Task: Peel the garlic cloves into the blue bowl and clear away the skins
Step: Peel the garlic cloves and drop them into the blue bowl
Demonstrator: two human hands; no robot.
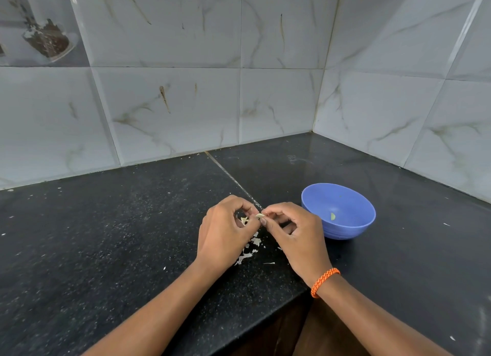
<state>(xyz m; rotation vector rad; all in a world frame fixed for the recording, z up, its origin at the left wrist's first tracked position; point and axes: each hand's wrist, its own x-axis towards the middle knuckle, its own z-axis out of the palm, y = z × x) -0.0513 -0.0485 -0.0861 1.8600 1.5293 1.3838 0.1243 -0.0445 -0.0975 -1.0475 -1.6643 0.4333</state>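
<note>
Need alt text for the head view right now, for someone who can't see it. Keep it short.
Two hands meet over a black countertop, the left hand and right hand pinching one garlic clove between them. Papery skins lie scattered beneath, and a blue bowl to the right holds one peeled clove.

Soft, even, fairly bright light fills the frame, with no hard shadows – only faint shade under the two forearms at lower centre. The glossy black speckled stone counter [106, 236] carries a pale sheen at centre right, near the corner. Wide-angle distortion bends the white marbled wall tiles [164, 111] at the frame's edges. Focus is sharp at centre, softer towards the corners.
</note>
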